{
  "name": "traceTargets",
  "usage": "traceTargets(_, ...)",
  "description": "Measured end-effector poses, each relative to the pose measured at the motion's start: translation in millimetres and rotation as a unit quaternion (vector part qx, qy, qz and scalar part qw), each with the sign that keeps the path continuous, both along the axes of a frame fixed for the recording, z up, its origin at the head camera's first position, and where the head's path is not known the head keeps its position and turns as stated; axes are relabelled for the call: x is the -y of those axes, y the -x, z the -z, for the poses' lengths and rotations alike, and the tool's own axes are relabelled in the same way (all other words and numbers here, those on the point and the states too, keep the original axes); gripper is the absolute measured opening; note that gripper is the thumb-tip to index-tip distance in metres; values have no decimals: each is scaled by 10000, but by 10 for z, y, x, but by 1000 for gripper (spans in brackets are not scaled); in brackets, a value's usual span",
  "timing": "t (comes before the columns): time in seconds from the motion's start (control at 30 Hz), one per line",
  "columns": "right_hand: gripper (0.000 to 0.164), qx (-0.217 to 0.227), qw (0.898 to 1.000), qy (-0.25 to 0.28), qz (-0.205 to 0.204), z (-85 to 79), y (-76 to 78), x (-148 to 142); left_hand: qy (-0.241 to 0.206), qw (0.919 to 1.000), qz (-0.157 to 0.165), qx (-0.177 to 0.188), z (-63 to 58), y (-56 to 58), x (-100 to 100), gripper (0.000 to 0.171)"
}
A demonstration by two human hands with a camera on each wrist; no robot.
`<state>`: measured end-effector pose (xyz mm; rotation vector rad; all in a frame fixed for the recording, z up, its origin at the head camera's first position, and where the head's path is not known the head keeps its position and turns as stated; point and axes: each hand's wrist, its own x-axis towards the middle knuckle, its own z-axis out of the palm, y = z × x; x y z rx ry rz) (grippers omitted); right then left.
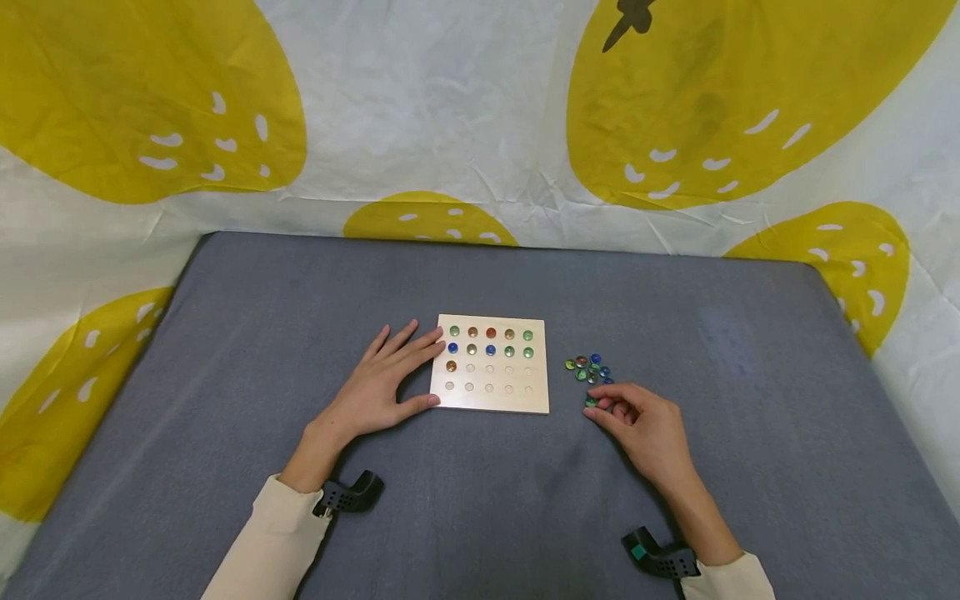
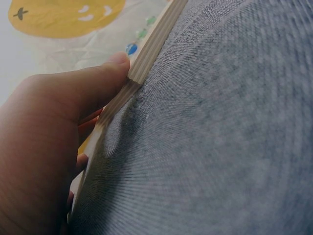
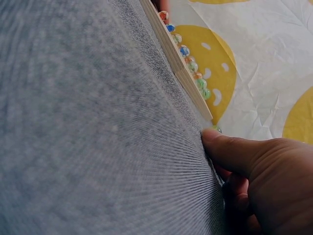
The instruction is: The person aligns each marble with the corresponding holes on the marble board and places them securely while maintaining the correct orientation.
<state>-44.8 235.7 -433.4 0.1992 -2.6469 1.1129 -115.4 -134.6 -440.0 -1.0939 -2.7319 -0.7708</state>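
Observation:
A pale wooden board (image 1: pixel 489 400) with rows of round hollows lies flat on the table. Glass marbles (image 1: pixel 491 332) in green, amber, red and blue fill its two far rows, and one amber marble (image 1: pixel 452 366) sits at the left of the row below. My left hand (image 1: pixel 382 387) rests at the board's left edge, fingers spread, fingertips and thumb touching it. To the right of the board, my right hand (image 1: pixel 643 427) pinches a green marble (image 1: pixel 591 401) between thumb and forefinger, near the table surface. Its other fingers are curled in; in the right wrist view the thumb (image 3: pixel 230 144) mostly hides that marble.
A loose cluster of several marbles (image 1: pixel 581 374) lies just beyond my right fingertips, right of the board. Grey cloth (image 1: pixel 480 500) covers the table. Behind it hangs a white curtain (image 1: pixel 435 108) with yellow fruit shapes. Each wrist wears a black camera mount (image 1: pixel 352 493).

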Motion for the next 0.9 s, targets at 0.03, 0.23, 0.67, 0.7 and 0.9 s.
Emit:
traceTargets(0.03, 18, -11, 10000, -17, 1, 0, 0, 0, 0, 10000, 0, 0, 1, 1, -1, 70)
traceTargets(0.23, 16, -93, 9999, -133, 26, -10, -2, 8, 26, 10000, -19, 12, -5, -3, -6, 71)
traceTargets(0.67, 14, -229, 9995, -207, 79, 9, -10, 11, 50, 10000, -46, 38, 4, -4, -3, 71)
traceTargets(0.7, 14, -232, 9995, -193, 88, 13, -11, 12, 34, 10000, -37, 33, 6, -5, -4, 71)
traceTargets(0.9, 16, -193, 9997, -79, 125, 27, -15, 15, 52, 10000, -28, 29, 18, 0, 1, 71)
